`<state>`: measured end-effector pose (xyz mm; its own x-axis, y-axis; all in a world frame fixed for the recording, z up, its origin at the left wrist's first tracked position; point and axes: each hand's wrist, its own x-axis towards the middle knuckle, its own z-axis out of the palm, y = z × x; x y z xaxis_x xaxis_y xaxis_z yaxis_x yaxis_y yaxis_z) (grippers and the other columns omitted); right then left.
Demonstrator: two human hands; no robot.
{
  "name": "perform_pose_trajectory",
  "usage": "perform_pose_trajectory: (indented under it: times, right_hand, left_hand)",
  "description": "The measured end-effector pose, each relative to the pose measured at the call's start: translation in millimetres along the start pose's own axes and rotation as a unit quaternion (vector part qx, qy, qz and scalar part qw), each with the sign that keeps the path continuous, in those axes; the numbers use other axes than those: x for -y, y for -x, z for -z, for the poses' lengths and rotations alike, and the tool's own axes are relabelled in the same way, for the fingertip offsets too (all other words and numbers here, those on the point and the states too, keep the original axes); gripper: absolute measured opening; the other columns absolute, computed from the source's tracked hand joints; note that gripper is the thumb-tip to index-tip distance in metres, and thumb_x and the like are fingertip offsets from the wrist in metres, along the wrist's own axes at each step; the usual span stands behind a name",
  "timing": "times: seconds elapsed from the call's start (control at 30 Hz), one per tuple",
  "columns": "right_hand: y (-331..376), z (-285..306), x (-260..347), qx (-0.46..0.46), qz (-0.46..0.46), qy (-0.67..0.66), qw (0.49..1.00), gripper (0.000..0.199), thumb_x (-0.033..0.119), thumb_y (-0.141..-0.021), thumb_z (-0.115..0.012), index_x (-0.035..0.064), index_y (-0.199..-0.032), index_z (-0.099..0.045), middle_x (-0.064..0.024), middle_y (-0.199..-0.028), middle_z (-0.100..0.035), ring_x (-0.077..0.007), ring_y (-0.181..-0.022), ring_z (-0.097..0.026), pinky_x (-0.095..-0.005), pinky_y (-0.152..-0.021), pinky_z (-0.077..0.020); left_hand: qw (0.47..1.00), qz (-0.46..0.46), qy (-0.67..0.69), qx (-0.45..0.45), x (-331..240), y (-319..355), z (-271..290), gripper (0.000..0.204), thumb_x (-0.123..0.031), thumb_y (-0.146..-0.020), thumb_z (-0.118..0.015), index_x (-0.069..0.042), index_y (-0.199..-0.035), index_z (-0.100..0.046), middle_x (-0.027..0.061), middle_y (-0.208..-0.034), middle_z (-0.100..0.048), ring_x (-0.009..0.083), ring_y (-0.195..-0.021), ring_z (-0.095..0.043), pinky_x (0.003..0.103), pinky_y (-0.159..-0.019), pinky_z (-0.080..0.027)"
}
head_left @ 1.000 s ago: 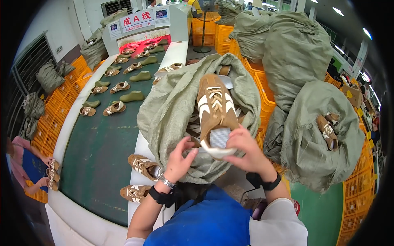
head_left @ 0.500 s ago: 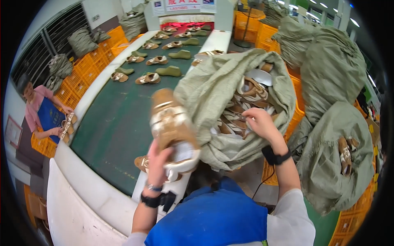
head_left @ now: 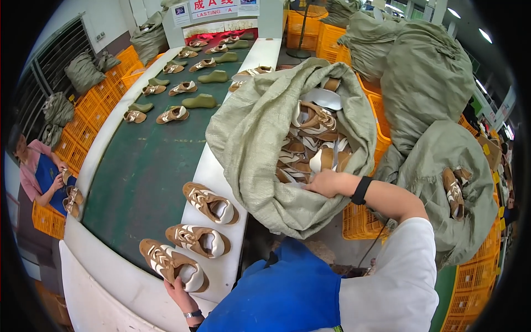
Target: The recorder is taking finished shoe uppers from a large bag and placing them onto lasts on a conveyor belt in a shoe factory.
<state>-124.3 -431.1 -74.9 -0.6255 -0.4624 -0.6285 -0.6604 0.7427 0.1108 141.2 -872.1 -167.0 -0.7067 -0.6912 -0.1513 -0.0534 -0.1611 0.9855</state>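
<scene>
My left hand [head_left: 181, 297] grips the heel end of a brown-and-white sneaker [head_left: 160, 260] at the near end of the belt's white ledge [head_left: 224, 268]. Two matching sneakers, one nearer [head_left: 191, 239] and one farther [head_left: 206, 200], sit beside it on that ledge. My right hand [head_left: 327, 183] is at the near inner side of a grey-green woven sack [head_left: 249, 149], its fingers bent closed; what they pinch is hidden. Several sneakers lie heaped in the sack, one with a white toe [head_left: 326, 159] just above my fingers.
A green conveyor belt [head_left: 141, 182] carries sneakers and green shoe lasts [head_left: 199, 101]. Across it, a co-worker [head_left: 41, 171] handles shoes. On the right stand bulging sacks [head_left: 426, 83], one with shoes [head_left: 453, 193] on top. Orange crates [head_left: 359, 224] stand below and around them.
The sneaker in my left hand has come down from the air to the ledge beside the others. My right hand has lowered toward the sack's near side. The view has shifted right.
</scene>
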Motion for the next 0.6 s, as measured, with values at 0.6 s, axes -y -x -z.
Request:
perform_pose_trajectory:
  times: [0.6]
  right_hand:
    - [81.3,110.4,4.0,-0.440,0.317,-0.826,0.153,0.049,0.037,-0.087,-0.055,0.0046,-0.122,-0.045,-0.0080,-0.120,-0.052,-0.0257,-0.110,-0.050,-0.0429,-0.097,-0.0377]
  left_hand:
    - [0.993,-0.032,0.017,0.113,-41.2,0.9,-54.8,0.060,-0.001,-0.075,-0.055,0.003,-0.131,-0.032,0.0113,-0.123,-0.047,0.0192,-0.108,-0.048,0.029,-0.093,-0.037]
